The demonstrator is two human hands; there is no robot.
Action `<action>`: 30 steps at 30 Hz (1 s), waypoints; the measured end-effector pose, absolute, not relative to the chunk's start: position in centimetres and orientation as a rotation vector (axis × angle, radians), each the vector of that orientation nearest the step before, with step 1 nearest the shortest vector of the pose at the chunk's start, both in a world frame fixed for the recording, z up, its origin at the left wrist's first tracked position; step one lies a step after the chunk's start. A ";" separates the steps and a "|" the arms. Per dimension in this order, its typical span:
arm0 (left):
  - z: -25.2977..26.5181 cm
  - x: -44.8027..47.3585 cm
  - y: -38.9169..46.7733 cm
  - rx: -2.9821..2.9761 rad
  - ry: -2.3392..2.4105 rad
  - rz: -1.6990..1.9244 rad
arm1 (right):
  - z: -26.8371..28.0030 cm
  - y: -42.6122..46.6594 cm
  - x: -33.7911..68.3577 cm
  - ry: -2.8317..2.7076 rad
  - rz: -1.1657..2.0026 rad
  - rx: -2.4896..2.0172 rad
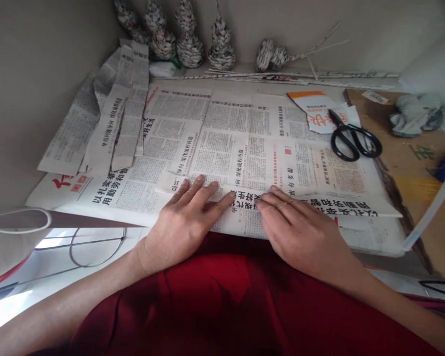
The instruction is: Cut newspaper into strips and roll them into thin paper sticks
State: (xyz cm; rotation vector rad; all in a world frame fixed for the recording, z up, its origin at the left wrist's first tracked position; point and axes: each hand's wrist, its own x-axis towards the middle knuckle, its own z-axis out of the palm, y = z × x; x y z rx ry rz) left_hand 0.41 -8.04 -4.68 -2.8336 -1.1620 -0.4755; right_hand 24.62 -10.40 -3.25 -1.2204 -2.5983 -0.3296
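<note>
A newspaper sheet (222, 143) lies on the table, its near edge turned up into a folded strip (350, 207) with large upside-down print. My left hand (185, 217) rests on this strip, fingers spread and fingertips pressing the paper. To its right, my right hand (300, 227) lies flat along the fold, fingers stretched out side by side, the thumb partly hidden. Neither hand grips anything. Further newspaper (77, 198) lies under the sheet. Black-handled scissors (350, 138) sit beyond my right hand, partly on a torn orange and white paper piece (319, 116).
Cut newspaper strips (107, 118) are piled at the left. Woven paper gourd shapes (189, 37) stand along the back wall, with thin rolled paper sticks (263, 76) before them. On the right are a cardboard piece (383, 113), a grey-white glove (417, 114) and a blue object with a pale tube (430, 212).
</note>
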 end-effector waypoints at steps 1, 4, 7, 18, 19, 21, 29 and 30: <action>-4.7 0.4 -8.0 -2.832 -1.163 -0.473 | -3.3 -10.4 24.6 -2.593 -0.340 -1.212; -4.7 0.4 -8.0 -2.831 -1.167 -0.455 | -3.5 -10.4 24.8 -2.619 -0.377 -1.167; -4.7 0.4 -8.0 -2.830 -1.164 -0.453 | -3.6 -10.4 25.0 -2.636 -0.425 -1.115; -4.5 0.5 -8.1 -2.803 -1.128 -0.406 | -3.9 -10.5 25.1 -2.638 -0.500 -1.047; -4.5 0.5 -8.1 -2.802 -1.120 -0.402 | -4.0 -10.7 25.1 -2.636 -0.484 -1.072; -4.5 0.5 -8.1 -2.800 -1.105 -0.405 | -4.1 -11.0 25.2 -2.617 -0.453 -1.133; -4.7 0.5 -8.2 -2.779 -1.083 -0.440 | -3.9 -11.1 24.7 -2.522 -0.295 -1.245; -4.8 0.5 -8.2 -2.771 -1.085 -0.447 | -3.8 -10.9 24.4 -2.502 -0.263 -1.277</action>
